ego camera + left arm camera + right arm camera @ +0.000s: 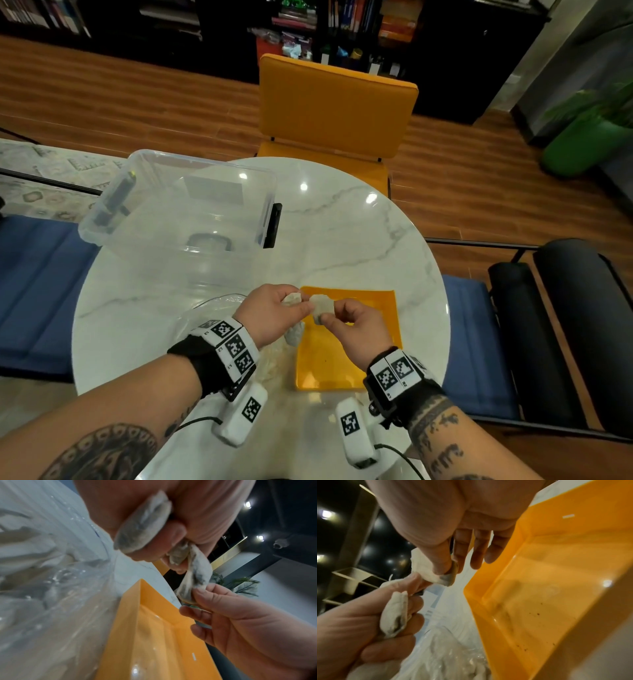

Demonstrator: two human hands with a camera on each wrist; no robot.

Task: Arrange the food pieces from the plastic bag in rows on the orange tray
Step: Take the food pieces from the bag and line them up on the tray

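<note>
Our right hand (356,325) pinched one pale, floury food piece (322,306) between thumb and forefinger, its other fingers hanging loosely open below, as the right wrist view showed. Our left hand (274,313) met it just to its left, thumb and forefinger touching the same piece at its other end, so the piece hung between the two hands above the far left corner of the orange tray (373,342). The left hand was curled round more pieces as well: one pale piece in the palm (142,524) lay pressed under its bent fingers, and another bulged out past the knuckles in the head view. Under both hands the tray sat flat on the white marble table (342,222), and its floor showed only a few dark specks. Beneath and to the left of the left hand lay the clear plastic bag (219,305), touching the tray's left edge, with more floury pieces inside it; one pale piece (294,334) showed just below the left hand at the tray's edge. Farther out from the hands, on the far left of the table, stood a clear plastic bin (191,202) with black latches. Beyond the table, well apart from the hands, stood an orange chair (335,102).
</note>
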